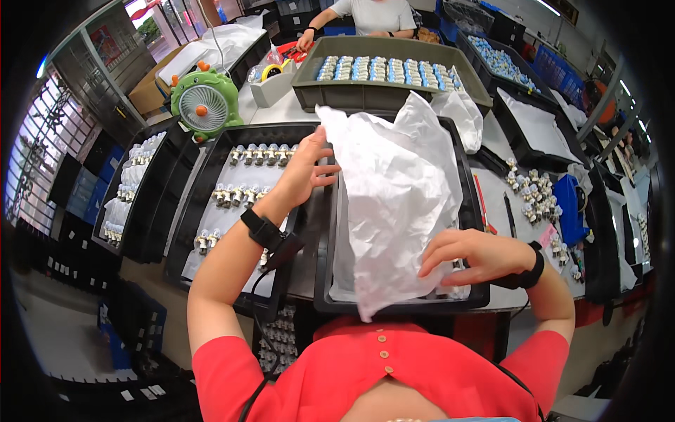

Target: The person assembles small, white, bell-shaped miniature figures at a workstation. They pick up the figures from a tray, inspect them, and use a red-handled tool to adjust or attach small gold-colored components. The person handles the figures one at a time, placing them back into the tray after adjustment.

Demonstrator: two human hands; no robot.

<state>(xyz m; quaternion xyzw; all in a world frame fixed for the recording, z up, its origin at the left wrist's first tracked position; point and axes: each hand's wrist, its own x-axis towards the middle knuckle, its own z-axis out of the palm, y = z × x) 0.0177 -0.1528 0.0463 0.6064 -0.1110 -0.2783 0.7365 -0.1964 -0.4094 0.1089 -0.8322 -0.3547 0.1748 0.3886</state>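
A crumpled white paper sheet (pixel 401 204) lies over the black tray (pixel 478 295) in front of me, its upper left corner raised and its lower corner hanging over the near rim. My left hand (pixel 307 169) is at the sheet's upper left edge, fingers spread, with a fingertip close to the raised corner. Over the sheet's lower right part, my right hand (pixel 478 254) has its fingers curved and the thumb apart from them. Whether those fingertips touch the paper is hard to see. The sheet hides most of the tray's inside.
Left stands a black tray (pixel 204 165) with rows of small figurines, beside another such tray (pixel 151 211). A green fan (pixel 204 105) and a large olive bin (pixel 394 95) of figurines stand behind. Loose figurines (pixel 534 197) lie right. A person (pixel 376 17) works opposite.
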